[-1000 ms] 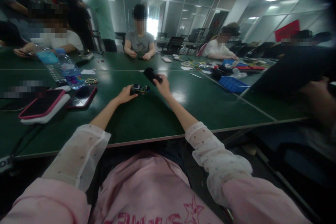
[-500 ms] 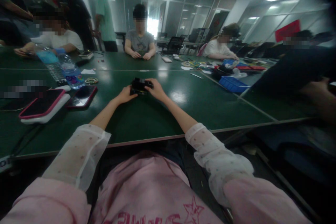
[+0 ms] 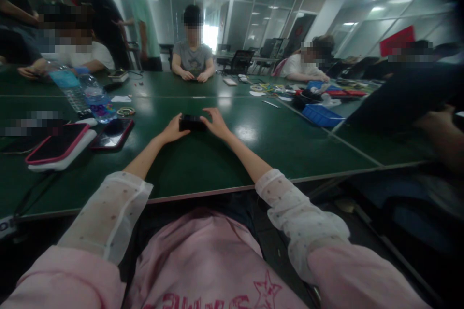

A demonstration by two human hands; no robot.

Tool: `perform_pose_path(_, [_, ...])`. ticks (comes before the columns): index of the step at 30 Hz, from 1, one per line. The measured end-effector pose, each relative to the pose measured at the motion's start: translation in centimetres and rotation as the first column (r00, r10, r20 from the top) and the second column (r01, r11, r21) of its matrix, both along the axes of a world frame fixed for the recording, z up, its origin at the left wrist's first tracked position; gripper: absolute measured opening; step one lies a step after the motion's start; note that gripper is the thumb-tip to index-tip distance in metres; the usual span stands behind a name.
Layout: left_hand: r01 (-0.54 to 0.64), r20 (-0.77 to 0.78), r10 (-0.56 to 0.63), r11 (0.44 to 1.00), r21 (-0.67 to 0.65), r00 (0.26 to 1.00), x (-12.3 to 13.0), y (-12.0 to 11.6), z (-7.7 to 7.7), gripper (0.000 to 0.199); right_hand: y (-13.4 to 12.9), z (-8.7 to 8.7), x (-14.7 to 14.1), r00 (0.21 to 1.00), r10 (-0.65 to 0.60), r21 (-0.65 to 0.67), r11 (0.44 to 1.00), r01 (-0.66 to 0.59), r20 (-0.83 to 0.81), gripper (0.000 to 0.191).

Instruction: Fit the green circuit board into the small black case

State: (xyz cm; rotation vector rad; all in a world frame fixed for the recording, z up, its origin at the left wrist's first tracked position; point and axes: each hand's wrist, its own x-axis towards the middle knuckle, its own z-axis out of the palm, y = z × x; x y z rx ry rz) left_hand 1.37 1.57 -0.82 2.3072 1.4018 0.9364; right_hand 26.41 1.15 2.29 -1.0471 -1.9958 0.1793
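A small black box-like object point(image 3: 193, 123) rests on the green table, between my hands. My left hand point(image 3: 174, 129) grips its left end, with the thumb along the near side. At the right end is my right hand point(image 3: 216, 124), its thumb by the object and its fingers spread apart above and beyond it. Whether the right thumb touches the object is hard to tell. The object's details are too dark to make out.
Left on the green table point(image 3: 203, 164) are a red-edged phone point(image 3: 113, 133), a pink-rimmed device point(image 3: 58, 144), two bottles point(image 3: 97, 101) and a tape roll point(image 3: 125, 111). A blue tray point(image 3: 322, 115) and cables lie to the right. Several people sit around.
The black object looked raised and uneven on top before; now it appears as a flat, compact block. My right hand's fingers have come off it and spread. My left hand has stayed in place.
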Motion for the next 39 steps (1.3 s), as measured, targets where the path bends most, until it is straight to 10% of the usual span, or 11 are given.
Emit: perform_pose_path(39, [0.026,-0.032,-0.025,0.998,0.05,0.999,-0.1,-0.1,0.1,0.079,0.9,-2.0,-0.4,0.99,0.142,-0.123,0.983,-0.138,0.02,0.054])
